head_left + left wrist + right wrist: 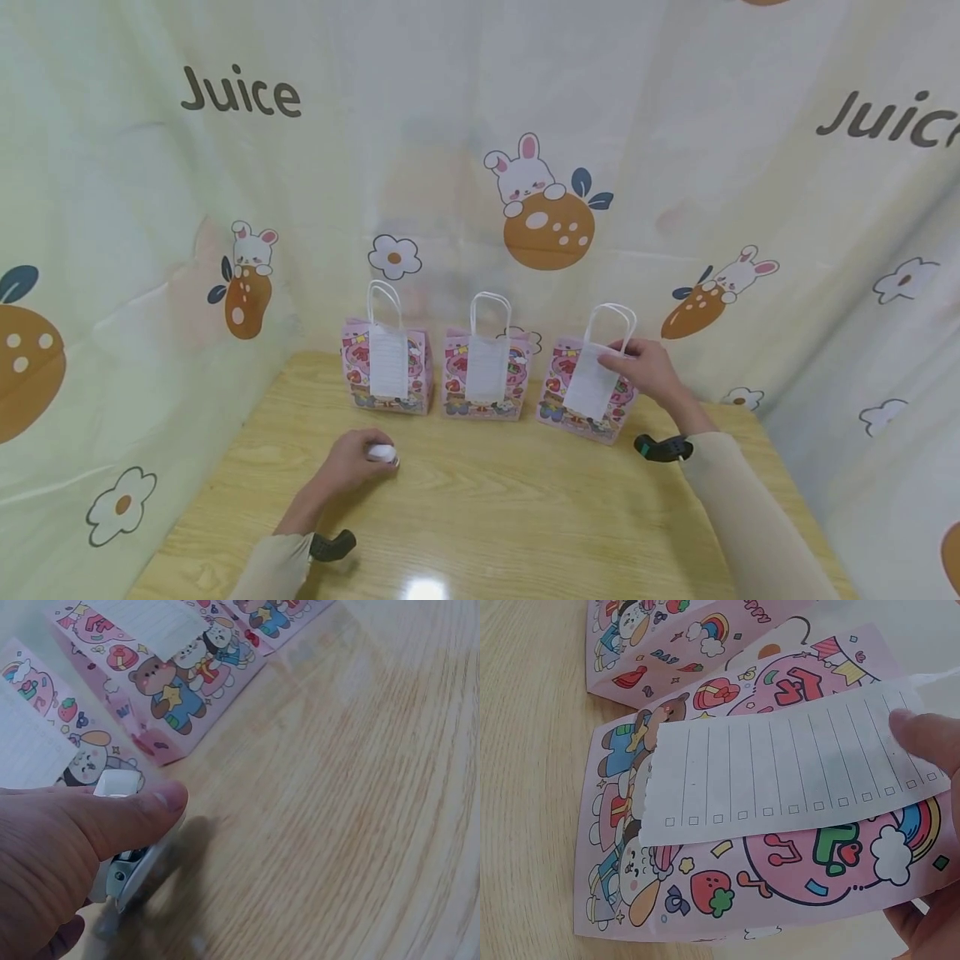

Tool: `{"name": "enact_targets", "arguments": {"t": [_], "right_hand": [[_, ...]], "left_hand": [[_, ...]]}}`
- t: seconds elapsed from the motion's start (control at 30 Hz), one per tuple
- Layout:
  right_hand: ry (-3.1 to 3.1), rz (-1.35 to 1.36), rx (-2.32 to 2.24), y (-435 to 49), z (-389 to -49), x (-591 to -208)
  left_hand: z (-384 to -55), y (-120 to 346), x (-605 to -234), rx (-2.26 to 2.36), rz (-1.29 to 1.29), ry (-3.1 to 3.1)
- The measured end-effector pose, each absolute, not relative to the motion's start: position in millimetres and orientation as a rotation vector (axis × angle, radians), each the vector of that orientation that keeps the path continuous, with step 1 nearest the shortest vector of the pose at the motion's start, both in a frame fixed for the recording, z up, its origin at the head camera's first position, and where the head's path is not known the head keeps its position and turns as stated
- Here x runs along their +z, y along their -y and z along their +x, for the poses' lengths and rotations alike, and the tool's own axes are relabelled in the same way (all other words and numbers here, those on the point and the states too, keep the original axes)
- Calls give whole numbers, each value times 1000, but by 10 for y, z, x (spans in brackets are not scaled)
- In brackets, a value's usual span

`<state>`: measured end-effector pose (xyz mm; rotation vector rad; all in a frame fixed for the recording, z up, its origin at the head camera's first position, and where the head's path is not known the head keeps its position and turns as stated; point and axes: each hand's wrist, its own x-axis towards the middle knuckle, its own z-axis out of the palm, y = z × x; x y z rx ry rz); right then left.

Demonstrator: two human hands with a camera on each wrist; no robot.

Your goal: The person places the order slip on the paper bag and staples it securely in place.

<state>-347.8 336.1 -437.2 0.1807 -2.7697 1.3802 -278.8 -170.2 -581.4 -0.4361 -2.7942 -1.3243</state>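
Observation:
Three pink cartoon-print paper gift bags with white handles stand in a row: the left bag [417, 358], the middle bag [454, 371] and the right bag [553, 390]. Each has a white lined paper slip on its front. My right hand [651, 371] pinches the top of the right bag together with its slip [772, 772], thumb on the paper and other fingers behind the bag. That bag stands slightly tilted. In front of the left bag, my left hand [352, 462] grips a small white stapler [118, 782] with a metal hinge, partly hidden by the thumb.
The bags stand near the back of a wooden table [495, 500]. Behind and at both sides hangs a pale curtain [420, 167] printed with rabbits, oranges and flowers. Black wrist bands [663, 448] sit on both wrists.

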Motion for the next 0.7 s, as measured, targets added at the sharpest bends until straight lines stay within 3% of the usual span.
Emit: {"name": "enact_targets", "arguments": {"t": [0.47, 0.7], "right_hand": [[2635, 208, 1162, -3358, -3295, -4308], [2545, 192, 1125, -3481, -3141, -4521]], "left_hand": [[-2805, 1683, -5926, -1342, -465, 2765], [-2773, 1860, -5966, -1301, -470, 2705]]}}
